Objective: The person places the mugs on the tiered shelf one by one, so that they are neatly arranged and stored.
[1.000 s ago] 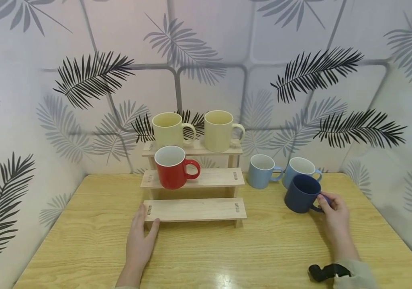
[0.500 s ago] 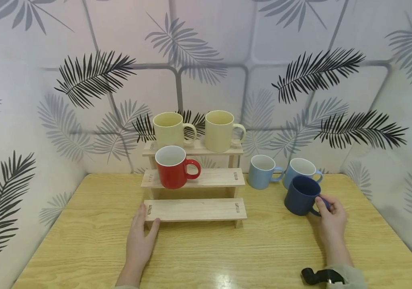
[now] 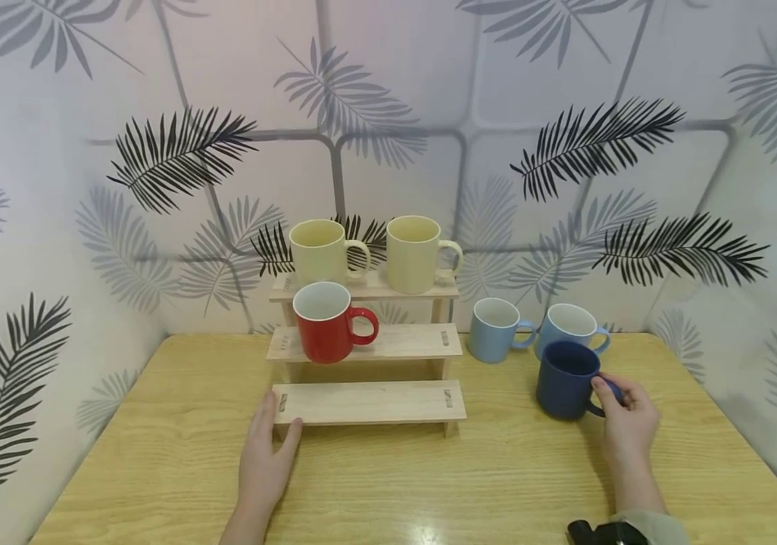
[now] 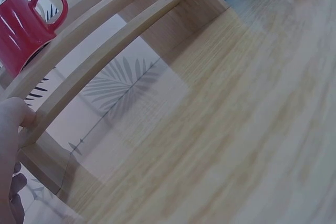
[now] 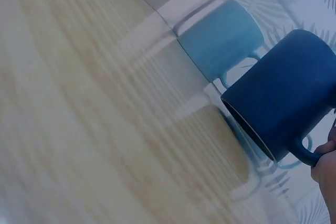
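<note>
My right hand (image 3: 631, 424) pinches the handle of a navy blue mug (image 3: 568, 382), upright at the right of the table. In the right wrist view the underside of the navy mug (image 5: 289, 95) shows, raised above the tabletop. Behind it stand two light blue mugs, one (image 3: 493, 333) to the left and one (image 3: 552, 327) partly hidden by it. My left hand (image 3: 264, 462) holds the left end of the lowest step of a three-step wooden rack (image 3: 368, 403), thumb at the front edge. A red mug (image 3: 323, 329) stands on the middle step.
Two pale yellow mugs, a left one (image 3: 320, 257) and a right one (image 3: 412, 257), stand on the top step with handles to the right. The wood-grain table (image 3: 388, 484) ends at a leaf-patterned backdrop (image 3: 402, 98). A black strap (image 3: 606, 533) circles my right wrist.
My right hand has brought the navy mug slightly toward me, a little away from the light blue mug behind it. My left hand stays at the rack. The head view has tilted slightly.
</note>
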The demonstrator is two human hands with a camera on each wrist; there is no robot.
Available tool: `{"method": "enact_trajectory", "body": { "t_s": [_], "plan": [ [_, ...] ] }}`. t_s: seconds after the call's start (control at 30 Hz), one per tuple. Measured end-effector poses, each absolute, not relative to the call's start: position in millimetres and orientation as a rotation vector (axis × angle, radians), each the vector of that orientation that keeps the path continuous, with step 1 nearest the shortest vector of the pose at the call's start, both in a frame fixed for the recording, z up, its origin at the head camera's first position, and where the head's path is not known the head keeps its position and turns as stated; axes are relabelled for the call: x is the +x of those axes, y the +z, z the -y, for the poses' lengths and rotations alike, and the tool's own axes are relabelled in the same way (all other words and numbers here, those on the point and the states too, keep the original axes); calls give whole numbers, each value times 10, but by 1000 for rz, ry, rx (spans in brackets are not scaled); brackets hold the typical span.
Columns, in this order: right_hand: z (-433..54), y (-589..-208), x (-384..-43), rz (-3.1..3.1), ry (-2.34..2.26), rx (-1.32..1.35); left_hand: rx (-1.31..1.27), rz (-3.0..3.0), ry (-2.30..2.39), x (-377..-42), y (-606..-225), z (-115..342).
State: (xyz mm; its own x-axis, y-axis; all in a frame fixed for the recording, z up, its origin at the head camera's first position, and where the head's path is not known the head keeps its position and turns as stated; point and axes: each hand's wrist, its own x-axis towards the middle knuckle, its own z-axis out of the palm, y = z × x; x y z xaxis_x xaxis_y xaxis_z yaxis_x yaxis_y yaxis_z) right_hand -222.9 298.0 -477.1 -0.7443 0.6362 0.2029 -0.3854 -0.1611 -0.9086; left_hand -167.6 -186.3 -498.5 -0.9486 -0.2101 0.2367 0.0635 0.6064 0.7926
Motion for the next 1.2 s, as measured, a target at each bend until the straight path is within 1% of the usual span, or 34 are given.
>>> {"method": "enact_trajectory", "body": {
  "t_s": [0.13,0.3,0.57,0.8,1.0,1.2],
  "plan": [
    [-2887,-4682,-2227,1468,1978,-284,118,2511,-1265,-1674,-5003,1867],
    [-2747,-4541,-2177,1466,2008,-206,99,2480,-1277,-1680,-5019,1857],
    [-2421,-4267,-2065,1396,2081,26,102,2457,-1287,-1682,-5032,1844],
    [-2083,-4077,-2013,1342,2204,290,129,2466,-1311,-1690,-5014,1840],
    [-1818,-3907,-2082,1393,2227,399,133,2467,-1314,-1700,-5023,1841],
    [-1580,-3820,-2238,1507,2192,400,130,2461,-1323,-1680,-5018,1850]
  ]
}}
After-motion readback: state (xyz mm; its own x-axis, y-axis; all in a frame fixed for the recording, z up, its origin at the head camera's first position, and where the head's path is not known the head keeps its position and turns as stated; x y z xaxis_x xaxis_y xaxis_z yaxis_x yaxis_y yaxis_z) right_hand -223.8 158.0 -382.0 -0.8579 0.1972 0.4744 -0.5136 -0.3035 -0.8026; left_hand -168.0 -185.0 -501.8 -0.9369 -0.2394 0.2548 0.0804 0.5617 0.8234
